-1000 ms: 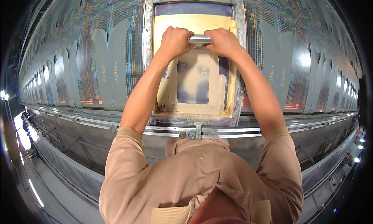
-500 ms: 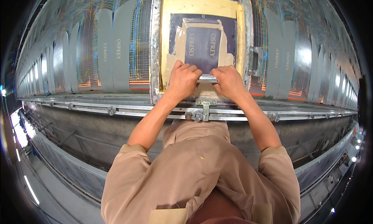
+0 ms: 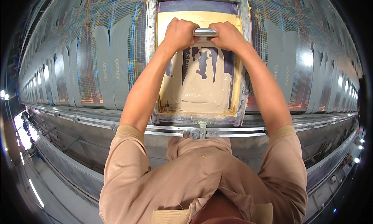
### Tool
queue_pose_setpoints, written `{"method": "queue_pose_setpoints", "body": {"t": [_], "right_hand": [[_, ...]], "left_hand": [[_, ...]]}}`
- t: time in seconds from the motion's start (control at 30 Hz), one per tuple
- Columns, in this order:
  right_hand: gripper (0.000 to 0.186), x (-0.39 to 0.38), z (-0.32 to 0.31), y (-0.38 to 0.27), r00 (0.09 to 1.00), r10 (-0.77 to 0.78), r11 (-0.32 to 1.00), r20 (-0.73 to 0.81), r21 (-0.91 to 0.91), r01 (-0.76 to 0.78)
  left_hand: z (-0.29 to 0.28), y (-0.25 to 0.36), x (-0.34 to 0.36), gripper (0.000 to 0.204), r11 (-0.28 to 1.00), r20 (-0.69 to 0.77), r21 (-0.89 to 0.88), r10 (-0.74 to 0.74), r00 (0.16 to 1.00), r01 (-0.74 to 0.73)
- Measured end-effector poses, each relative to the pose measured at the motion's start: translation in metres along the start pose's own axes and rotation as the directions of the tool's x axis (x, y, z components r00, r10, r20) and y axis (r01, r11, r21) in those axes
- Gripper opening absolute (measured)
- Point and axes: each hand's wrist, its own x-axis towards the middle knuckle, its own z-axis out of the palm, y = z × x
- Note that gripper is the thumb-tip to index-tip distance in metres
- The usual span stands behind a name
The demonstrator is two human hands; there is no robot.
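Both my hands are closed around a squeegee (image 3: 205, 32) with a shiny metal bar, near the far end of a screen-printing frame (image 3: 245, 96). My left hand (image 3: 180, 34) grips its left end and my right hand (image 3: 229, 36) its right end. The squeegee's lower edge is partly hidden. Between it and me, beige ink (image 3: 200, 92) covers much of the dark mesh in a wet, uneven layer, with dark patches showing through. Yellowish tape (image 3: 160, 101) borders the mesh inside the metal frame.
Grey pieces with light lettering (image 3: 121, 63) lie in rows on the long table either side of the frame. A metal rail (image 3: 97, 124) runs along the near edge, where a bracket (image 3: 202, 129) on the frame meets it. My body is close against this edge.
My hands and the squeegee have moved away from me, from the near end of the screen to its far part. Beige ink now lies across the near and middle mesh.
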Motion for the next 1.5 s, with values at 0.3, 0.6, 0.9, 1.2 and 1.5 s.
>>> {"method": "queue_pose_setpoints", "body": {"t": [0.3, 0.6, 0.9, 1.2, 1.5], "right_hand": [[0.018, -0.066, 0.046, -0.019, 0.978, -0.152, 0.987, -0.141, -0.076, 0.142], [0.027, -0.194, 0.11, -0.063, 0.95, -0.219, 0.974, -0.224, 0.003, 0.225], [0.024, -0.068, 0.039, -0.018, 0.987, -0.124, 0.99, -0.1, -0.079, 0.116], [0.017, -0.007, 0.006, -0.006, 1.0, 0.022, 0.998, 0.013, 0.051, -0.022], [0.017, -0.089, 0.063, -0.025, 0.987, -0.133, 0.99, -0.093, -0.053, 0.128]], "left_hand": [[0.022, 0.033, -0.076, 0.013, 0.995, -0.149, -0.084, 0.049, 0.988, -0.062], [0.029, 0.1, -0.199, 0.015, 0.992, -0.158, -0.087, 0.074, 0.985, -0.088], [0.006, 0.032, -0.077, 0.019, 0.998, -0.091, -0.03, 0.055, 0.994, -0.058], [0.005, 0.002, -0.012, 0.024, 0.998, -0.075, -0.052, 0.018, 0.997, -0.022], [0.028, 0.043, -0.105, 0.025, 0.993, -0.132, -0.1, 0.045, 0.99, -0.059]]}}
